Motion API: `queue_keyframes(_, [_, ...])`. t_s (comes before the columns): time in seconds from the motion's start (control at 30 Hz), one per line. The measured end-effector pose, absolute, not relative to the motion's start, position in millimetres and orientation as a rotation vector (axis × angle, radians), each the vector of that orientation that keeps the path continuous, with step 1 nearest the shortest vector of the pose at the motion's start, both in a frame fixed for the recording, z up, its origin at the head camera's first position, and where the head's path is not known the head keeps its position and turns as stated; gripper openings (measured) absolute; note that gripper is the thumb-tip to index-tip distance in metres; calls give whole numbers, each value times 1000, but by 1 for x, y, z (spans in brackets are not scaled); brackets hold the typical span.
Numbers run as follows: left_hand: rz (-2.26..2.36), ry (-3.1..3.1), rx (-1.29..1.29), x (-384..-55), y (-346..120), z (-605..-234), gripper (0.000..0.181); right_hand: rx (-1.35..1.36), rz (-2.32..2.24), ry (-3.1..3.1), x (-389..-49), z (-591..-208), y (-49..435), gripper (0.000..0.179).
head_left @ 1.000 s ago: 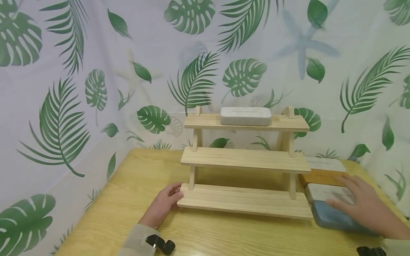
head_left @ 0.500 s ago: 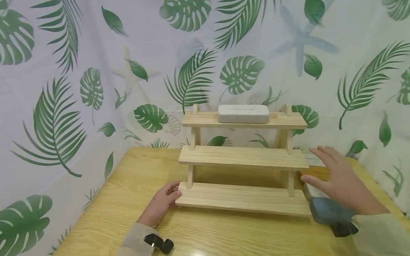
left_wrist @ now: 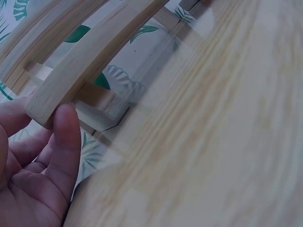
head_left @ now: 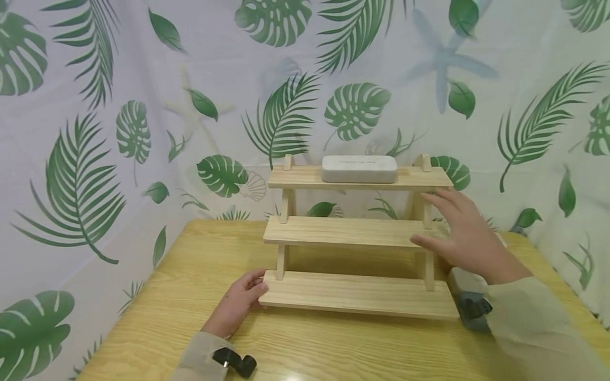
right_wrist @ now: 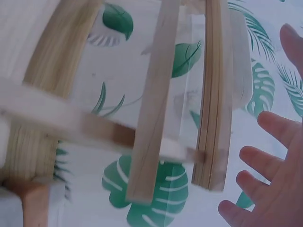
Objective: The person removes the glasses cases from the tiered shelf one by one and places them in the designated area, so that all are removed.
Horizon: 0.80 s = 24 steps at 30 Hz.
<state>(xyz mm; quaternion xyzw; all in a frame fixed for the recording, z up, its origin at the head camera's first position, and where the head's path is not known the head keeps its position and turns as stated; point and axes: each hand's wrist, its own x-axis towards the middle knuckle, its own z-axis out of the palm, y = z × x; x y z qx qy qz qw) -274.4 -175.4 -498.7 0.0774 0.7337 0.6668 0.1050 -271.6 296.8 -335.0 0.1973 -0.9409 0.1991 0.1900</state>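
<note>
A three-tier wooden display stand [head_left: 352, 295] stands on the table, with a white oblong case [head_left: 359, 169] with rounded corners lying on its top shelf. My left hand [head_left: 237, 302] pinches the left end of the bottom shelf; in the left wrist view the fingers [left_wrist: 66, 130] close on that end. Beside the stand's right side, my right hand [head_left: 464, 241] is raised with fingers spread, overlapping the end of the middle shelf in the head view. The right wrist view shows its fingers [right_wrist: 260, 163] apart with nothing between them, near the shelf ends [right_wrist: 215, 118].
On the table [head_left: 310, 349], right of the stand, lie a grey-white case [head_left: 464, 279] and a blue case [head_left: 474, 317], partly hidden by the right hand and sleeve. An orange case [right_wrist: 33, 208] shows in the right wrist view. A leaf-print cloth [head_left: 214, 53] hangs behind.
My right hand has moved left and up, from over the cases to the stand's right side. The left hand keeps its hold on the bottom shelf. The head view has shifted slightly.
</note>
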Motion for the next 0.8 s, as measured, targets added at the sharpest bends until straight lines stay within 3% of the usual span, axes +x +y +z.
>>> queue_keyframes(0.33, [1998, 2136, 229, -277, -174, -499, 59, 603, 566, -2623, -289, -318, 270, 86])
queue_keyframes(0.8, [1999, 2166, 190, -276, -172, -499, 57, 638, 407, -2629, -317, -289, 248, 91])
